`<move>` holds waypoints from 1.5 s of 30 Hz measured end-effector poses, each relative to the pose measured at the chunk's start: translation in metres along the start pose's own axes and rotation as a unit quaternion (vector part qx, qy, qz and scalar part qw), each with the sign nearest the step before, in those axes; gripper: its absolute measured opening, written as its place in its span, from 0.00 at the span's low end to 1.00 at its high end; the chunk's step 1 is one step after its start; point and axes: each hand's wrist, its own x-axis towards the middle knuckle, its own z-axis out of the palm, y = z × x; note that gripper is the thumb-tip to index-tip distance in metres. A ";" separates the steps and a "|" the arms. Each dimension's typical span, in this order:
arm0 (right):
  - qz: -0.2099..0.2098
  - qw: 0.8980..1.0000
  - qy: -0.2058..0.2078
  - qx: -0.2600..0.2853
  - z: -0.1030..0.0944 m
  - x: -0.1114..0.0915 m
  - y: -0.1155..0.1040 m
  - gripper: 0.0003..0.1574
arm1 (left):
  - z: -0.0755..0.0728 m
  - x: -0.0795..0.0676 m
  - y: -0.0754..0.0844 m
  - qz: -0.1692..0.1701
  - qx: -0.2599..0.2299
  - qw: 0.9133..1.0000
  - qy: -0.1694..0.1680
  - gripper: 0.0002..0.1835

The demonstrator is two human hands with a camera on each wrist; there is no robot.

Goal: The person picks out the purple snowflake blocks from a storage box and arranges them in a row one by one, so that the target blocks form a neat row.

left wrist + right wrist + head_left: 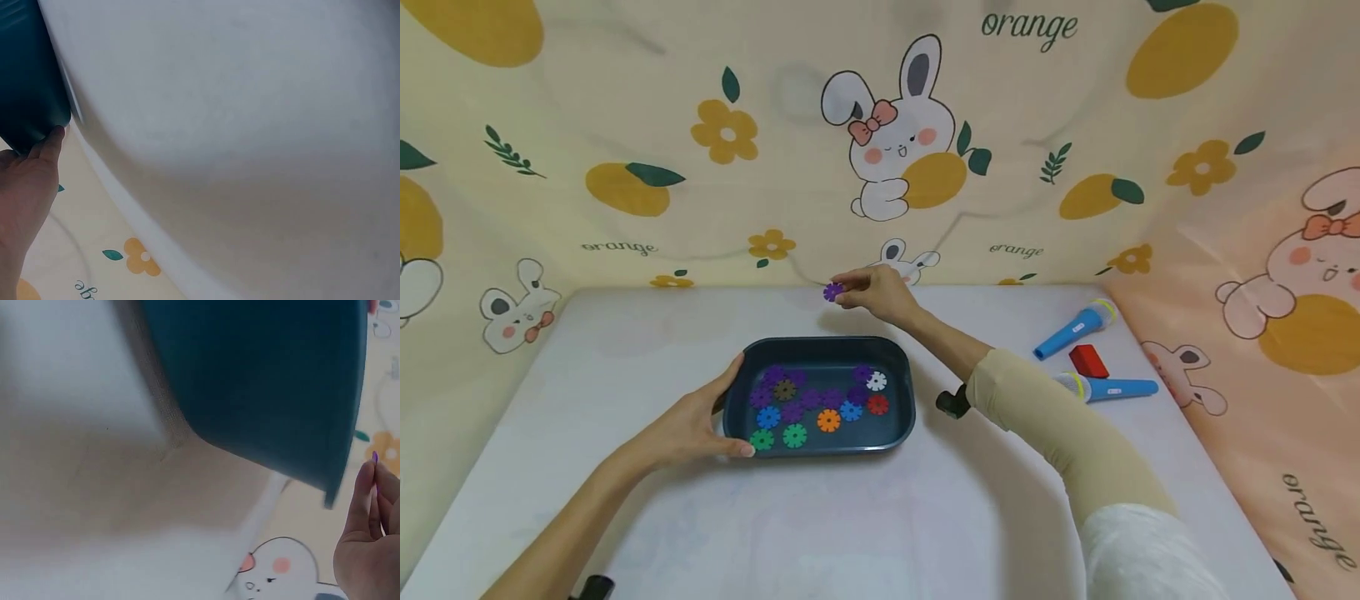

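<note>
The right hand's grip (880,293) pinches a thin, purple, notched, plastic-looking disc (832,292) between thumb and fingertips. The likeliest trouble is a slip: so little of the disc seems to be held that a loosened pinch or a knock against the rim could drop it. The disc juts from the fingertips on the person's left side, showing edge-on as a sliver in the right wrist view. From the head view, it appears past the far rim of the dark blue-green, rounded rectangular tray (898,429), so a release there could miss. The left hand (692,429) grips the tray's left end, thumb at the near corner; a tug there could slide the loose multicoloured notched discs (828,421) inside. Around lies the white-covered bench (820,517).
</note>
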 end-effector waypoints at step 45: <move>0.085 0.996 0.034 0.003 0.020 0.044 0.071 0.19 | 0.002 0.001 0.000 -0.002 -0.008 1.000 -0.001 0.71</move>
